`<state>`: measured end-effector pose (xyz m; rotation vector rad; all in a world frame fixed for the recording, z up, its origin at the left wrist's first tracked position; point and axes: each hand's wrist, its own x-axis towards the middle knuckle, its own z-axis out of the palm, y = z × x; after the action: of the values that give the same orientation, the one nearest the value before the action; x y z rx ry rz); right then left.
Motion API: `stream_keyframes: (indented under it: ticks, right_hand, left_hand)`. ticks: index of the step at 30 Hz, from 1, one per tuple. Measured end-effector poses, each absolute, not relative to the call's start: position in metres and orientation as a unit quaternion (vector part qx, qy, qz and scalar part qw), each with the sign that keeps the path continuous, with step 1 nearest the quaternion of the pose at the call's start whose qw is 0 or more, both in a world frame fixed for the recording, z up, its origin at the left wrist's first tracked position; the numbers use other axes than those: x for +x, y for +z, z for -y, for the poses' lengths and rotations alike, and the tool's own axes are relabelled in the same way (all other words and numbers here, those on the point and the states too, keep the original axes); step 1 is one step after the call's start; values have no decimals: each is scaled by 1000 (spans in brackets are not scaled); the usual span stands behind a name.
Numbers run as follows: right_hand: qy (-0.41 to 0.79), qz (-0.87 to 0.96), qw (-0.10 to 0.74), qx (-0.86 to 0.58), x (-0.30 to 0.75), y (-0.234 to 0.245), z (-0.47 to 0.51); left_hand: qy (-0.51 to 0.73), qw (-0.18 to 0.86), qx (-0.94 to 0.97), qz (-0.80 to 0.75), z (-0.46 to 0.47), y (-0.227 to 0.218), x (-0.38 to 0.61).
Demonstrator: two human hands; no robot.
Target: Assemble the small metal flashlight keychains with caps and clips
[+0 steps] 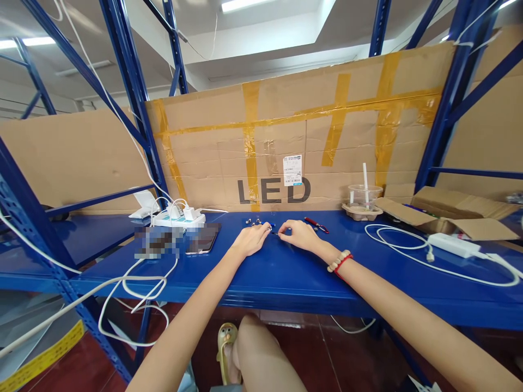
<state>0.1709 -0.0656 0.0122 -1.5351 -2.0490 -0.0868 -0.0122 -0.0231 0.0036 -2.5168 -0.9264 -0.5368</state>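
Head view: the left hand and right hand meet fingertip to fingertip on the blue shelf. Both seem to pinch one tiny part, too small to identify. Loose metal bits lie just behind, and red pliers lie beside the right hand.

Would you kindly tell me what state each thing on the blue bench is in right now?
Left hand: curled, pinching a small part.
Right hand: pinching the same small part.
Pliers: lying flat, untouched.
Plastic cup: upright, straw in.
Cardboard box: flaps open.
Power strip: chargers plugged in.
Phone: lying flat, screen dark.
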Motion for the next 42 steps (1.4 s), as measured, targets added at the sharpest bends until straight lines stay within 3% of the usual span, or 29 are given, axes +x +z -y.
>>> stream_keyframes:
  ticks: [24, 42]
  right_hand:
    - [63, 841, 273, -463, 176, 6, 59]
    - [30, 837, 281, -468, 179, 2, 55]
  left_hand:
    - [-141, 161, -897, 387, 28, 10, -9]
    - [-123, 149, -896, 399, 32, 13, -9]
